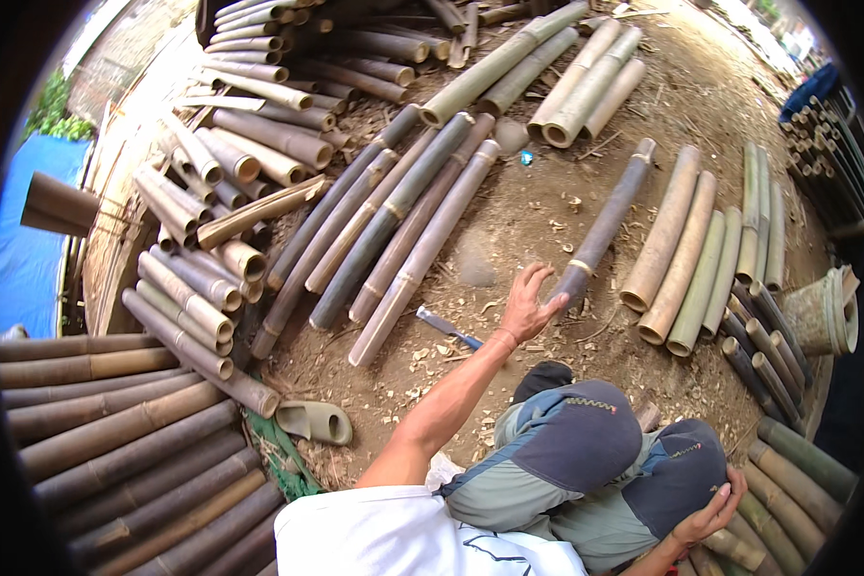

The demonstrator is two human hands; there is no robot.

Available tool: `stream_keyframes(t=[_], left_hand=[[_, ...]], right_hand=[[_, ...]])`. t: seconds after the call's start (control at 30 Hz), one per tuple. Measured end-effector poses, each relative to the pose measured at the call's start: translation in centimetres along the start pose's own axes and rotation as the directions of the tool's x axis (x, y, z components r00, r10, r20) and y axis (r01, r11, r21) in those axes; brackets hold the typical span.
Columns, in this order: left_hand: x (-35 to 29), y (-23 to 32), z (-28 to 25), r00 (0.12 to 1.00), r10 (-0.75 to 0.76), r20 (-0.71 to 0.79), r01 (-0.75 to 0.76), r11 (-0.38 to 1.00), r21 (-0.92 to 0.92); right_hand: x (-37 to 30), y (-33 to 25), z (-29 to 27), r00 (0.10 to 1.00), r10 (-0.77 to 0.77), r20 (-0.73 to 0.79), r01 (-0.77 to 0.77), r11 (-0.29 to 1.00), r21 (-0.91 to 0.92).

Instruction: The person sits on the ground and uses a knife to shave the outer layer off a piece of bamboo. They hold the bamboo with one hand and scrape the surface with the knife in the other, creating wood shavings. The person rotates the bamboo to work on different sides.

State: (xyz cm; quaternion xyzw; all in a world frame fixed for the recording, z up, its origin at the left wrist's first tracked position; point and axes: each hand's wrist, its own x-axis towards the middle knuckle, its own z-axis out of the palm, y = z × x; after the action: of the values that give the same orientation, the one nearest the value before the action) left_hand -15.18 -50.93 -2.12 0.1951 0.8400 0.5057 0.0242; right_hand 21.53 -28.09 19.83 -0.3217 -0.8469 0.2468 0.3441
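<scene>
My left hand (pixel 526 305) is stretched out over the dirt ground, fingers apart. Its thumb is at the near end of a dark bamboo pole (pixel 607 223); whether it touches the pole I cannot tell. My right hand (pixel 712 514) rests against the side of my right knee (pixel 677 470), fingers loosely curved and holding nothing. Left of my left wrist, a flat-bladed tool with a blue handle (pixel 448 328) lies among wood chips. Further left, several long bamboo poles (pixel 422 254) lie side by side.
Stacked bamboo (pixel 230 163) fills the far left, more poles (pixel 134 451) the near left. Shorter bamboo lengths (pixel 677 245) lie in rows at right, beside a bucket (pixel 816 312). A sandal (pixel 314 422) sits by green netting (pixel 283 456). Cut poles (pixel 586 86) lie at the back.
</scene>
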Motion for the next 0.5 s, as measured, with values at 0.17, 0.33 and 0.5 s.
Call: stream_keyframes(t=[0.17,0.33,0.5], left_hand=[[-5.1,-7.0,-7.8,0.897,-0.105,-0.429,0.328,0.808,0.490],[-18.6,-16.4,-17.4,0.641,-0.420,-0.643,0.767,0.307,0.564],[-21.6,-12.9,-17.0,0.761,-0.600,-0.248,0.624,0.571,0.534]], right_hand=[[0.8,1.1,-0.5,1.000,0.028,0.012,-0.028,1.000,-0.005],[0.9,3.5,-0.7,0.997,0.075,0.001,-0.075,0.996,0.046],[1.4,3.7,-1.2,0.995,0.086,-0.056,-0.085,0.996,0.025]])
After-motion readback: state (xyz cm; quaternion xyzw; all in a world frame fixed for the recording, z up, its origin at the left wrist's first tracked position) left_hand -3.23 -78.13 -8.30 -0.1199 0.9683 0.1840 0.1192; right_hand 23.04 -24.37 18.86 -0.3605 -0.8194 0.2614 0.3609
